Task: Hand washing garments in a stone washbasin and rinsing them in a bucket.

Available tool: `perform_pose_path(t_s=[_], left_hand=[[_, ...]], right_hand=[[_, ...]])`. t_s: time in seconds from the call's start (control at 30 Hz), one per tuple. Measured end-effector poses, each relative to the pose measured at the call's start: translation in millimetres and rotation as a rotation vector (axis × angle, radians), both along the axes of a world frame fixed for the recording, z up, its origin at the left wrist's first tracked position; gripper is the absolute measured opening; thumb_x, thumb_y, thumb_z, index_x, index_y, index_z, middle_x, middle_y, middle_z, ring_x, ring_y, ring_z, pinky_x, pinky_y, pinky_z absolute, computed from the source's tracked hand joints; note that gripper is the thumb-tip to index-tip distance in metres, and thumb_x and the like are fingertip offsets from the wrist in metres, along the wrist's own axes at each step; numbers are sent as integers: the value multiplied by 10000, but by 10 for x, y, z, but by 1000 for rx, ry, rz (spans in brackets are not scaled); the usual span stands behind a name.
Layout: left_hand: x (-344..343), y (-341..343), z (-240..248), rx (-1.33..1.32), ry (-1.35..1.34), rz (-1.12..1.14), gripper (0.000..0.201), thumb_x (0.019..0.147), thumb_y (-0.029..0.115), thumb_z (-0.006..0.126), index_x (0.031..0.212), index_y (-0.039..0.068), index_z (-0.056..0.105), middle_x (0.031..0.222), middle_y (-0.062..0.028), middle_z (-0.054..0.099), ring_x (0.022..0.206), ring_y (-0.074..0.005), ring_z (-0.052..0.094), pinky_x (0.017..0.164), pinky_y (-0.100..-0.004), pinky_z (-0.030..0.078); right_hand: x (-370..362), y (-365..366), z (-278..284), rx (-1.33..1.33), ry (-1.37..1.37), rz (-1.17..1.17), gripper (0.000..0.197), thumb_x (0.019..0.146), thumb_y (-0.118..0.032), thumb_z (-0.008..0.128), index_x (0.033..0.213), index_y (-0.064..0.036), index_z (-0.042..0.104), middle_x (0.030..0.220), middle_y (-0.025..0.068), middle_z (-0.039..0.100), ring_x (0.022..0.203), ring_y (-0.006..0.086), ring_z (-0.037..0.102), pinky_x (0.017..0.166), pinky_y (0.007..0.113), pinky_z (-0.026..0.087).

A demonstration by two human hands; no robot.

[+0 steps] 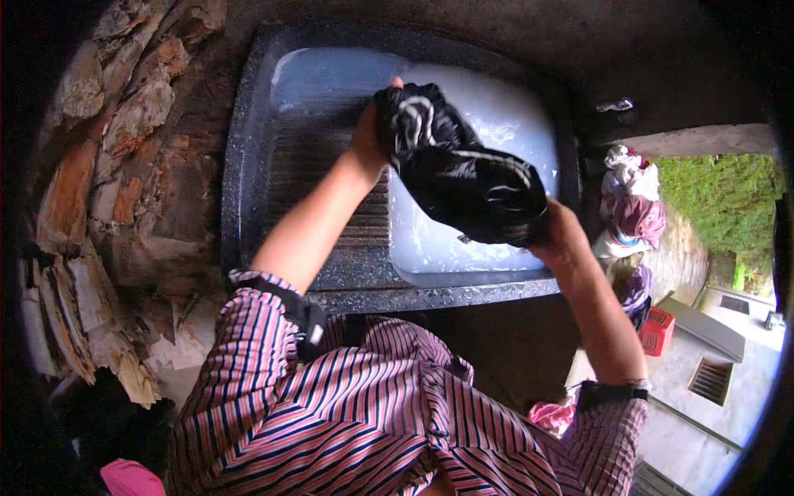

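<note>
Rough pieces of wood (132,107) were stacked up along the left side of the frame, and something bright pink (132,478) poked in at the lower left. Next came a dark, speckled sink (241,165) across the top middle, with a bumpy, ridged part (318,194) on its left. The left hand (370,142) was above the ridges, squeezing one end of a bunched black cloth (467,190) with white stripes. The cloth was in the upper middle, over cloudy, pale water (430,248). The right hand (557,237) was holding the cloth's other end, near the sink's right side. Low down on the right was a pink cloth (552,416). Farther right, a pile of clothes (633,207) sat above a red basket (657,331), and green plants (736,198) grew near the right edge.
</note>
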State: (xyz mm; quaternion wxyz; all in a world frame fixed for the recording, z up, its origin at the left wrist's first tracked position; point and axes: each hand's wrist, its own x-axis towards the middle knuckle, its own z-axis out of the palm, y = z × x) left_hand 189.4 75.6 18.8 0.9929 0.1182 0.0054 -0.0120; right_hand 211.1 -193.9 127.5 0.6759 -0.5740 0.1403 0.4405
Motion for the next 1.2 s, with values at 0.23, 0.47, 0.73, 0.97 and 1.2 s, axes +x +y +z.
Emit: perform_pose_path(t_s=[0.23, 0.47, 0.73, 0.97, 1.2], left_hand=[[-322, 692, 770, 980, 236, -247, 291, 643, 130, 617, 902, -2, 595, 795, -80, 622, 679, -162, 596, 668, -303, 489], [-666, 1024, 841, 2489, 23, -707, 406, 591, 72, 546, 975, -51, 495, 1053, -197, 460, 1069, -320, 415, 916, -333, 342], [-1058, 1122, 35, 1803, 360, -73, 450, 639, 100, 533, 1078, 8, 501, 1071, -197, 516, 1024, -301, 483, 886, -336, 380], [-539, 1061, -150, 2174, 1042, -24, 487, 743, 264, 460, 1207, 119, 438, 1281, -141, 375, 1185, -324, 347, 949, -455, 300], [-802, 1120, -287, 2225, 1028, -328, 529, 772, 333, 411, 1231, 70, 414, 1341, -135, 304, 1254, -328, 231, 1000, -509, 185]], right_hand=[[-113, 755, -650, 105, 141, -24, 314, 869, -119, 301, 1012, 47, 526, 965, 167, 583, 895, 234, 556, 841, 351, 435], [11, 1403, -1475, 209, -78, -4, 153, 823, -57, 469, 953, -9, 535, 834, 105, 582, 760, 204, 564, 701, 321, 475], [-488, 1769, -943, -233, -1541, 202, 469, 775, -240, 540, 1170, -23, 414, 1229, 216, 370, 1115, 354, 371, 946, 430, 266], [-144, 2339, -1518, -744, -1738, 691, 554, 739, -319, 541, 1242, -158, 374, 1308, 45, 363, 1213, 246, 302, 936, 584, 206], [251, 2237, -1449, -537, -1396, 719, 555, 726, -135, 579, 1233, -244, 380, 1090, 97, 538, 1055, 289, 477, 873, 448, 358]])
